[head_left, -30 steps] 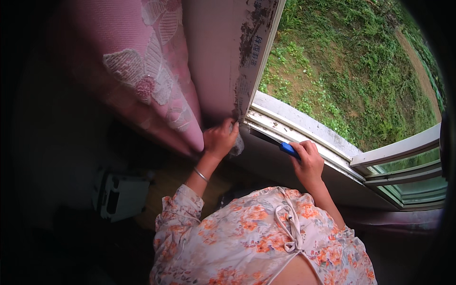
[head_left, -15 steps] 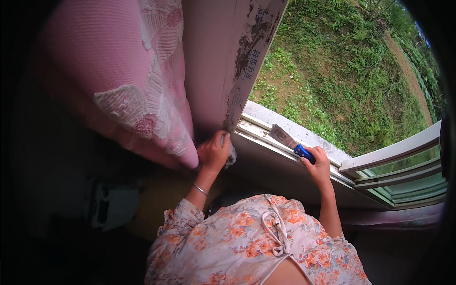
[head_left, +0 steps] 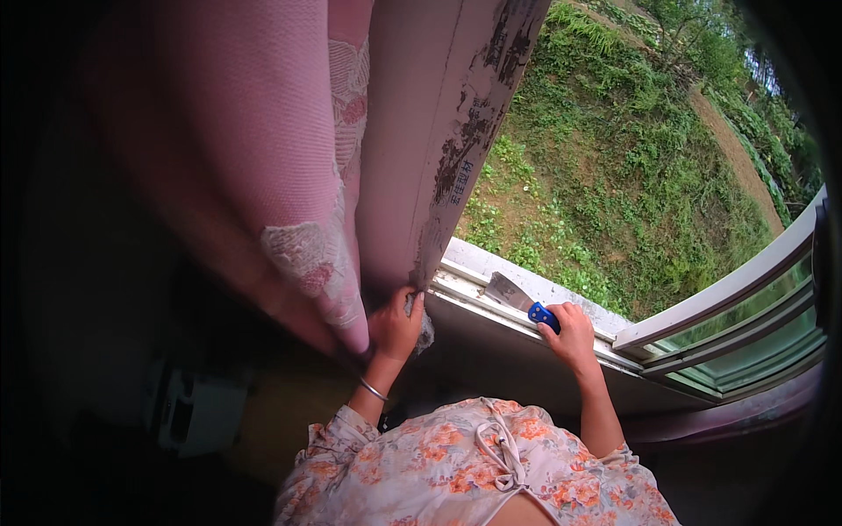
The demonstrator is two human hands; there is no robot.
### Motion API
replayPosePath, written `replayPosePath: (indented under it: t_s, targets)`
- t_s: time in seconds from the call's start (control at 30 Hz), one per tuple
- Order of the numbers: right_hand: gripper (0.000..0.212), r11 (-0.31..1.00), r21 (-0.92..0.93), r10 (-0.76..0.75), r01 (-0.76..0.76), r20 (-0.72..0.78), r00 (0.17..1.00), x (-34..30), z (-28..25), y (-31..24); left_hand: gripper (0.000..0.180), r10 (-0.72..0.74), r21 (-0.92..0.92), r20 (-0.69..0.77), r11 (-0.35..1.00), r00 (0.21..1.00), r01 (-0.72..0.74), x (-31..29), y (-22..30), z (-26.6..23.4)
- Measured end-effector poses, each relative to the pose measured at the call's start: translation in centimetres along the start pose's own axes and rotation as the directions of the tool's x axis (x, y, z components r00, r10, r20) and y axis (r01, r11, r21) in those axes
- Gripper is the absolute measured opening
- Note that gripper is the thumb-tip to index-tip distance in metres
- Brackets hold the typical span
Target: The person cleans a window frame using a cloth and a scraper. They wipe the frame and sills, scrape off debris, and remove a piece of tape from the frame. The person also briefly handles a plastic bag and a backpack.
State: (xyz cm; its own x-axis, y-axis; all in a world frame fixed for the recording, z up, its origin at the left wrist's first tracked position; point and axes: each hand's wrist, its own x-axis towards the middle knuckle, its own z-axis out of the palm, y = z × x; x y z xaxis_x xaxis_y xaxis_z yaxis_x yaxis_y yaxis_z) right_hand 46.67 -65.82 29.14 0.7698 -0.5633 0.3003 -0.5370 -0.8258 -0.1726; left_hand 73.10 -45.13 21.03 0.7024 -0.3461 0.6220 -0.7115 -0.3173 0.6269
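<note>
My right hand (head_left: 572,333) is closed around the blue handle of a scraper (head_left: 509,292). Its flat, stained metal blade points left and lies over the white window track (head_left: 474,285); whether it touches cannot be told. At the left corner of the window, my left hand (head_left: 397,328) is closed beside the frame's lower end, with a silver bangle on the wrist. From its fingers a grey, rough-looking wad (head_left: 426,335) sticks out on the right side, partly hidden by the hand. Worn, peeling dark patches mark the window jamb (head_left: 452,167) above it.
A pink curtain (head_left: 254,131) with lace trim hangs close to my left arm. Sliding glass panes (head_left: 745,324) stand at the right end of the track. Outside is a green slope (head_left: 605,167). A pale boxy object (head_left: 206,412) sits in shadow at lower left.
The view has shifted, so window and hands appear lower in the picture. My right hand with the scraper has moved slightly left along the track. My left hand stays at the corner.
</note>
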Motion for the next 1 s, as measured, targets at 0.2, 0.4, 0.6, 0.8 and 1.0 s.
replayPosePath:
  t_s: [0.2, 0.4, 0.6, 0.8, 1.0]
  targets:
    - [0.042, 0.974, -0.227, 0.0, 0.01, 0.042, 0.999, 0.9, -0.3, -0.5, 0.013, -0.033, 0.028, -0.008, 0.999, 0.999, 0.033, 0.3, -0.6, 0.0]
    - [0.045, 0.941, -0.33, -0.07, 0.069, 0.008, 0.997, 1.3, -0.2, -0.3, 0.011, -0.091, 0.048, 0.023, 0.995, 0.996, 0.09, 0.4, -0.3, -0.4]
    - [0.042, 0.917, -0.393, -0.079, 0.065, -0.019, 0.997, 1.4, 0.1, -1.0, 0.018, -0.194, -0.038, 0.074, 0.98, 0.978, 0.197, 0.3, 0.3, -0.7]
    - [0.038, 0.918, -0.387, -0.099, 0.083, -0.022, 0.995, 1.6, -0.4, -0.9, 0.018, -0.208, -0.033, 0.063, 0.977, 0.976, 0.211, 0.2, 0.3, -0.5]
    - [0.036, 0.928, -0.356, -0.1, 0.107, 0.039, 0.994, 2.1, -0.5, -0.7, 0.015, -0.19, -0.024, 0.039, 0.981, 0.981, 0.191, 0.0, -0.1, -0.2]
